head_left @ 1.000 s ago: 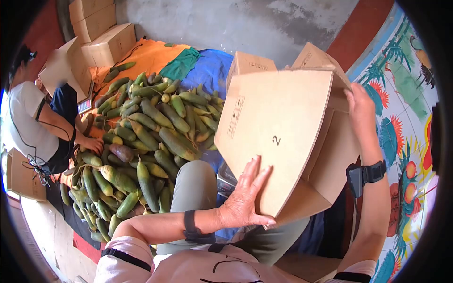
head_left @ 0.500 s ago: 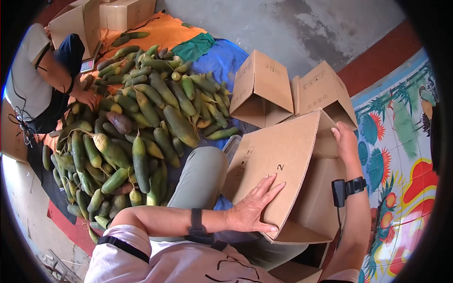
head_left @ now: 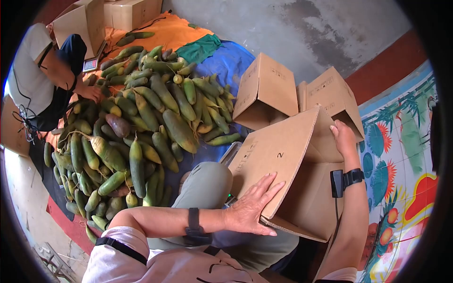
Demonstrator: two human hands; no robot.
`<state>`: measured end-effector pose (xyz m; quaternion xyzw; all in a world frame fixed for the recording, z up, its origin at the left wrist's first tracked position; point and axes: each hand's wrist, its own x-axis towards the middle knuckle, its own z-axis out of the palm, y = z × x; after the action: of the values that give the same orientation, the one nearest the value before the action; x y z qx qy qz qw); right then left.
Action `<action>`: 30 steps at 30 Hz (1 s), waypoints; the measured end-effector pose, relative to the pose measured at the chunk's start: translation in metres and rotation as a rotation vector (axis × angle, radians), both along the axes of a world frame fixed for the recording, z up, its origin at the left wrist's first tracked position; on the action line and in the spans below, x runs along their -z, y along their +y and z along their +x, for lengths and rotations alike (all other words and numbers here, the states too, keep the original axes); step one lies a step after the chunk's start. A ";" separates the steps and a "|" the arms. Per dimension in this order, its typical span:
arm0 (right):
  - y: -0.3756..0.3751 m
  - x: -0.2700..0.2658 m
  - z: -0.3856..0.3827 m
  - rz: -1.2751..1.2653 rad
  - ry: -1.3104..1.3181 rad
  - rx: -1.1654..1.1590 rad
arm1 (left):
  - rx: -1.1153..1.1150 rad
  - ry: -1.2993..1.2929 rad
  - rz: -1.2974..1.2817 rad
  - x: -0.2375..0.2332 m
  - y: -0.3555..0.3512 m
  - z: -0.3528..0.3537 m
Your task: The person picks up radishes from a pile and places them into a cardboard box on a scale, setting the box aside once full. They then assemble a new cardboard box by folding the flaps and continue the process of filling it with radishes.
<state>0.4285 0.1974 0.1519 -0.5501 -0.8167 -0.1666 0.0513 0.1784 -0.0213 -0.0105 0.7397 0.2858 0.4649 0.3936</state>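
In front of me a cardboard box stands tilted over my lap, its open side turned toward my right arm. My left hand lies against the printed outer panel with fingers spread, near the lower corner. At the box's far upper edge, my right hand grips the cardboard, fingers curled at the rim. Left of my knee is a large heap of green radishes, some with purplish skins.
Two more open boxes, one beside the other, stand near the wall. A co-worker's hand touches the heap's far left. A scale display and other cartons are behind it. A painted tile wall runs along the right.
The box has tipped slightly and its lower edge has lifted, with both hands staying on it. My left hand sits nearer its lower corner. The view has shifted a little.
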 end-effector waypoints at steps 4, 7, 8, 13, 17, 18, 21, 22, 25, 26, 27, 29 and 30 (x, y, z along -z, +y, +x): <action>0.029 0.016 0.000 -0.062 -0.042 0.077 | -0.108 0.036 0.076 0.002 0.016 0.003; 0.046 0.035 0.001 -0.039 -0.009 0.138 | -0.155 0.065 0.113 0.005 0.029 0.003; 0.049 0.039 0.000 -0.084 0.041 0.115 | -0.159 0.061 0.118 0.006 0.032 0.004; 0.042 0.050 -0.018 -0.189 0.124 0.087 | -0.181 0.091 0.139 0.016 0.043 0.008; 0.012 0.040 -0.030 -0.420 0.150 0.006 | -0.224 0.068 0.065 0.031 0.046 0.014; -0.001 0.034 -0.031 -0.574 0.244 -0.019 | -0.228 0.070 0.067 0.033 0.047 0.015; -0.047 0.021 -0.025 -0.822 0.248 -0.030 | -0.176 0.086 0.108 0.033 0.047 0.016; -0.068 0.013 -0.026 -0.873 0.276 0.006 | -0.174 0.084 0.108 0.033 0.046 0.016; -0.116 0.004 0.002 -1.011 0.444 0.010 | -0.211 0.098 0.070 0.032 0.046 0.017; -0.131 0.002 0.012 -0.986 0.423 0.008 | -0.231 0.075 0.059 0.033 0.047 0.017; -0.142 0.002 0.021 -0.963 0.404 0.007 | -0.250 0.053 0.046 0.033 0.047 0.016; -0.157 0.009 0.034 -0.868 0.277 0.080 | -0.235 0.074 0.050 0.034 0.046 0.016; -0.163 0.012 0.039 -0.770 0.145 0.155 | -0.226 0.079 0.062 0.034 0.046 0.016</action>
<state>0.4675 0.0340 0.1401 -0.5994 -0.7698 0.1875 -0.1140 0.1944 0.0245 -0.0443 0.7324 0.3682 0.4854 0.3040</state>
